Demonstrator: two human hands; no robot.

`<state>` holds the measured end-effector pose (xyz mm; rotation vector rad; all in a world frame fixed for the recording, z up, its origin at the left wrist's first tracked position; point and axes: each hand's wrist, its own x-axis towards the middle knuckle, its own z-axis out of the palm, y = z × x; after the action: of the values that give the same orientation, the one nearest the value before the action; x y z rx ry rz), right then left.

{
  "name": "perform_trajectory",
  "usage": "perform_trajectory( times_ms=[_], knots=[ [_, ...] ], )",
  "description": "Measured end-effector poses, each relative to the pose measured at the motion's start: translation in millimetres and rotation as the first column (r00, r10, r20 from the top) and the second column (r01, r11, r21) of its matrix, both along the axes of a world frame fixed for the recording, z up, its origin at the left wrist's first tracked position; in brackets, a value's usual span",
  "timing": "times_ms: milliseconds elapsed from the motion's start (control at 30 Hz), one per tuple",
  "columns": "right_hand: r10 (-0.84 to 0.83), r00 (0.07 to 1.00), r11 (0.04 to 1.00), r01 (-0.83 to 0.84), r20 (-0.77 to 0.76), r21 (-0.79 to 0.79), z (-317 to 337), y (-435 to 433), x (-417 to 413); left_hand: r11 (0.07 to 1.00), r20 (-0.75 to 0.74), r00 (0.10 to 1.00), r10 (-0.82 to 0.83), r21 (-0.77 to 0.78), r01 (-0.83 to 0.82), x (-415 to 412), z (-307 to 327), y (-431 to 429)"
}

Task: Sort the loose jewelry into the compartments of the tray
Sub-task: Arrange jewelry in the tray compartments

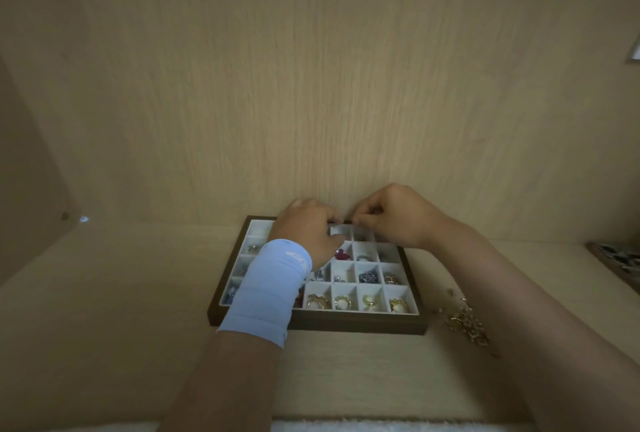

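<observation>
We look into a pale wood-grain shelf recess (104,345), its back panel (311,85) rising straight behind and dim light throughout. Nearest us, a white fuzzy cloth edge (346,426) runs along the bottom. Past it our two forearms reach in, the left one wrapped in a light blue wrist sleeve (266,293). To the right of the tray, partly under our right forearm, lies a loose heap of small gold jewelry (464,322) on the shelf. The dark-framed tray (346,326) sits square to the back panel, its long axis left to right and its far edge close to that panel; its white compartments hold gold-and-pearl pieces in the near row, a dark blue piece (367,276) and a red piece (343,254) further in. Over the tray's far row, our left hand (304,227) and right hand (391,217) are curled with fingertips nearly meeting, pinching something too small to make out.
</observation>
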<state>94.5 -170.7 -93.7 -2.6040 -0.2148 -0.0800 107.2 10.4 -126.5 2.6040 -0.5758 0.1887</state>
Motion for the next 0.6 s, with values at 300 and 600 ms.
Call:
perform_trajectory(
  times_ms=[300,600],
  knots=[
    [-0.066,0.995,0.998,0.065,-0.073,-0.011,16,-76,-68,0.965,0.010,0.970,-0.244,-0.096,0.243,-37,10,-61],
    [-0.188,0.923,0.963,0.107,-0.337,-0.246,10,-118,-102,0.895,0.012,0.896,-0.444,0.052,0.443,-80,-2,-109]
  ],
)
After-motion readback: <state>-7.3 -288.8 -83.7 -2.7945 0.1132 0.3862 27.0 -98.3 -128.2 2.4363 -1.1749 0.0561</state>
